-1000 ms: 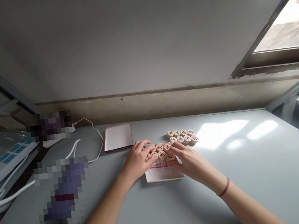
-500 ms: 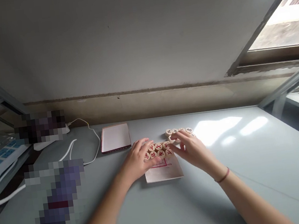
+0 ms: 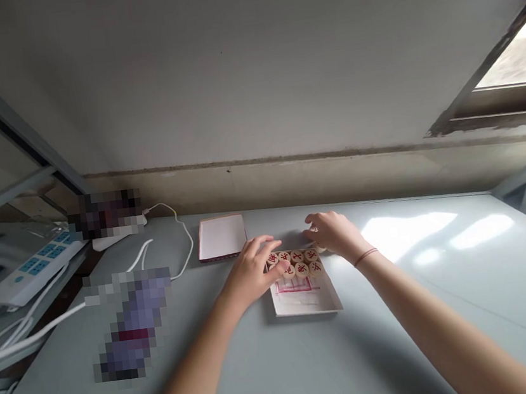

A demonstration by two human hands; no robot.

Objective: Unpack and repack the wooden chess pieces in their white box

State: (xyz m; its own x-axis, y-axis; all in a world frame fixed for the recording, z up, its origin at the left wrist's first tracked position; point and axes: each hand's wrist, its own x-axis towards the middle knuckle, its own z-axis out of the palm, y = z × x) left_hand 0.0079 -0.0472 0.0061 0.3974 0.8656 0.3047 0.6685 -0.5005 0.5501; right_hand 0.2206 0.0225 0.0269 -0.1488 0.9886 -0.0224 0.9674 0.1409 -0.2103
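A shallow white box (image 3: 307, 303) holds two rows of round wooden Chinese chess pieces (image 3: 302, 269) with red characters, set along its far side. My left hand (image 3: 253, 272) lies at the box's left edge, fingers apart and thumb over the nearest pieces; it grips nothing. Just behind the box, my right hand (image 3: 337, 232) is curled over more chess pieces on the table, which it mostly hides. Its thumb and fingers close around pieces there; how many, I cannot make out. Red line marks show on the box's bare floor.
A white box lid (image 3: 221, 236) lies open side up, left of the box. Farther left are a blurred purple item (image 3: 137, 321), white cables and a power strip (image 3: 36, 266). The wall (image 3: 261, 184) runs along the table's back edge; sunlight falls at right.
My right hand has moved from the box's far right corner to the pieces behind it, covering them. My left hand stays at the box's left side. The view has shifted left.
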